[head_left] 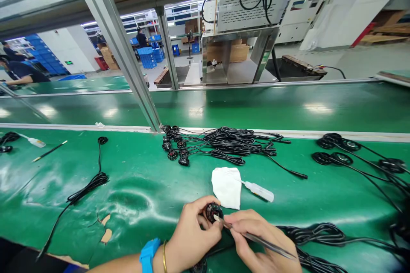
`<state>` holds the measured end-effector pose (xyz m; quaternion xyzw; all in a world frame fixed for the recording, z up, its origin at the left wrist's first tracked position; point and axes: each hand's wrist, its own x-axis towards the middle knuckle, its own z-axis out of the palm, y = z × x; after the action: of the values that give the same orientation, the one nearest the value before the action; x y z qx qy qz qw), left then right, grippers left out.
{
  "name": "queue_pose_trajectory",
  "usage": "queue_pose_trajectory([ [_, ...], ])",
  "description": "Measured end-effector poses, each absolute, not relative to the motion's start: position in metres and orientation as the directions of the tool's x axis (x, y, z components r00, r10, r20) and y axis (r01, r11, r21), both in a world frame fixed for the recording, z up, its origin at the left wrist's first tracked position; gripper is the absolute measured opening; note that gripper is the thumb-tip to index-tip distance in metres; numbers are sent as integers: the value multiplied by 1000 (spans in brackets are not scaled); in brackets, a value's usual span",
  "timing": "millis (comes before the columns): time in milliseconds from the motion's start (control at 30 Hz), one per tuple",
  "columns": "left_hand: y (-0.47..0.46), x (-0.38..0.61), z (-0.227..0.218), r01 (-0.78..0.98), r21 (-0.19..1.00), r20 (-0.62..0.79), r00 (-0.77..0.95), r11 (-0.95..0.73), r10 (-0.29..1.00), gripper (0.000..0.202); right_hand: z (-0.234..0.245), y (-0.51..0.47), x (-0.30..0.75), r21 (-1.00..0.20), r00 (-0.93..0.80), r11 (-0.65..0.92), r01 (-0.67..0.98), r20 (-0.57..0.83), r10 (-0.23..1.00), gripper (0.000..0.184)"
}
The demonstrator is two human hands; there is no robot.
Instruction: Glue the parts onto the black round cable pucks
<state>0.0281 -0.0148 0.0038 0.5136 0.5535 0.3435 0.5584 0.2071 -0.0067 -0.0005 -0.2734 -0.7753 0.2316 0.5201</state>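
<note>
My left hand is closed round a small round black cable head, its face turned up and dark with some reddish detail. In my right hand is a pair of metal tweezers, gripped like a pen. A small pale piece shows at the tweezer tips, over the face of the cable head; whether it touches is too small to tell. Just beyond my hands lie a white cloth and a clear plastic dropper bottle, its thin nozzle resting on the cloth.
A pile of bundled black cables with round heads lies along the bench's back edge. More coiled cables lie to the right. One single cable and a thin stick are on the left. A metal post rises behind the bench.
</note>
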Motion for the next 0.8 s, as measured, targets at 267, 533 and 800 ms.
queue_pose_trajectory([
  [267, -15, 28, 3, 196, 956, -250, 150, 219, 957, 25, -2, -6, 202, -582, -339, 787, 203, 713, 614, 26],
  [533, -15, 28, 1, 177, 967, -214, 179, 182, 960, 17, -13, -10, 195, -471, -387, 827, 306, 733, 560, 23],
  [800, -17, 28, -2, 161, 978, -156, 166, 129, 974, 18, -6, -8, 182, -470, -368, 792, 391, 708, 602, 17],
])
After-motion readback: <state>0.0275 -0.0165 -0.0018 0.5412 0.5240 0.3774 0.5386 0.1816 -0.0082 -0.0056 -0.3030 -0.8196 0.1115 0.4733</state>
